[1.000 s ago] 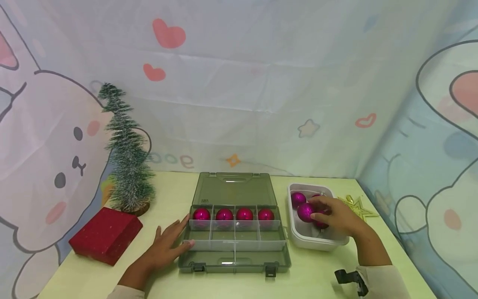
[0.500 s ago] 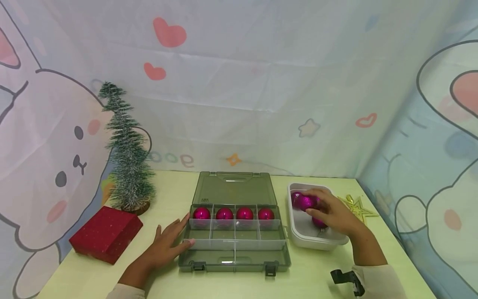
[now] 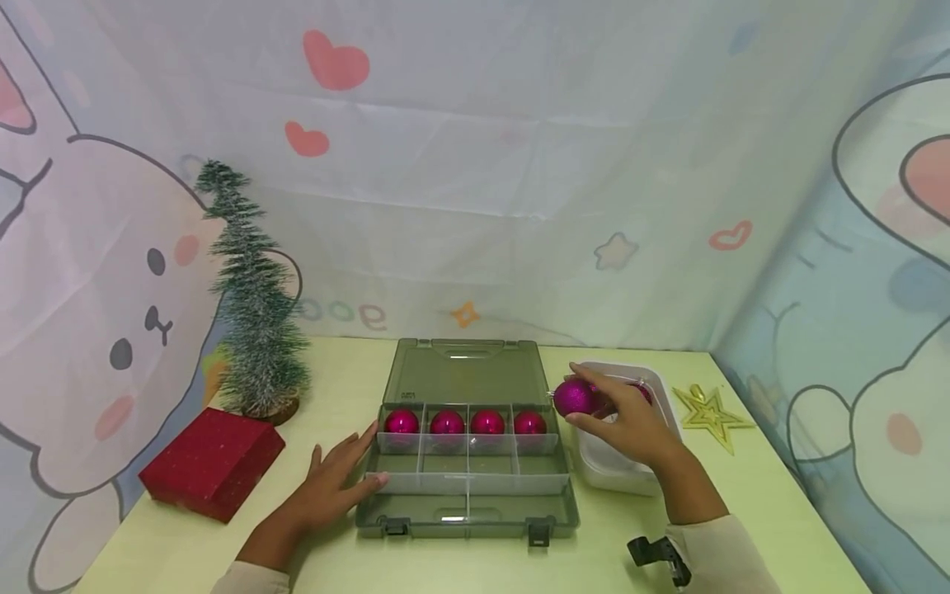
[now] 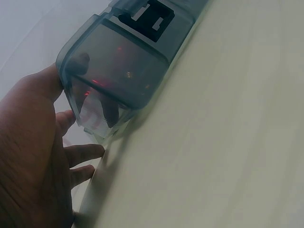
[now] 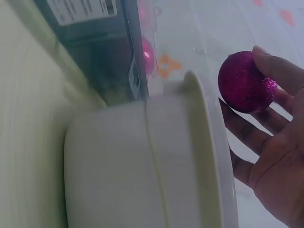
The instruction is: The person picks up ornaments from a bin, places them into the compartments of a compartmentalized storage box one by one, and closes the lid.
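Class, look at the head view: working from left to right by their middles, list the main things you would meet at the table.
Red box, green tree, left hand, open green case, glittery purple ball, white tub, gold star.

Right hand, one; pinching, right thumb on the near side of the grip, right forefinger reaching along its far side; other fingers fanned apart; right forearm slanting back from the grip; right sleeve, beige, behind it; left hand, one; well to the left of the grip, left thumb and left forefinger spread apart; left forearm angled back; left sleeve, beige.
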A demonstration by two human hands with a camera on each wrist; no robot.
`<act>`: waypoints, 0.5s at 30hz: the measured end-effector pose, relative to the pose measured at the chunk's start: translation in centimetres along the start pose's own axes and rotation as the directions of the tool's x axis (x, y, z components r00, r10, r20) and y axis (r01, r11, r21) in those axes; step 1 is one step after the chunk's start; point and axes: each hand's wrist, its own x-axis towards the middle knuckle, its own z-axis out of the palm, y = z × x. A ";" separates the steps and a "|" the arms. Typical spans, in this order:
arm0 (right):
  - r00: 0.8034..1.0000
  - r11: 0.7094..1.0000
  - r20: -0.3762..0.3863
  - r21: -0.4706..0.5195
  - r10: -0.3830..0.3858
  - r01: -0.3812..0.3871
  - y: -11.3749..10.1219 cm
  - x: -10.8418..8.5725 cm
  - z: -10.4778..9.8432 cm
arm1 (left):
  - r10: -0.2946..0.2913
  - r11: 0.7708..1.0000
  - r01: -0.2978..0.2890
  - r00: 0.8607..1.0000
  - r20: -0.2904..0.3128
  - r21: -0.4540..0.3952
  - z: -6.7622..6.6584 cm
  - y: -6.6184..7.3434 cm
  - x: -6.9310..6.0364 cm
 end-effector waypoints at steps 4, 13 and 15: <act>0.998 0.998 0.057 0.057 0.004 -0.008 -0.7 0.6 0.9 | 0.002 1.000 -0.002 1.000 -0.006 -0.002 0.0 -0.1 0.0; 0.992 0.990 0.125 0.138 -0.025 0.008 -3.3 2.3 3.8 | 0.006 1.000 -0.006 1.000 -0.013 0.005 0.2 -0.5 0.0; 0.990 0.989 0.138 0.150 -0.031 0.011 -3.9 2.7 4.5 | 0.004 1.000 -0.004 1.000 -0.010 0.002 0.2 -0.5 0.1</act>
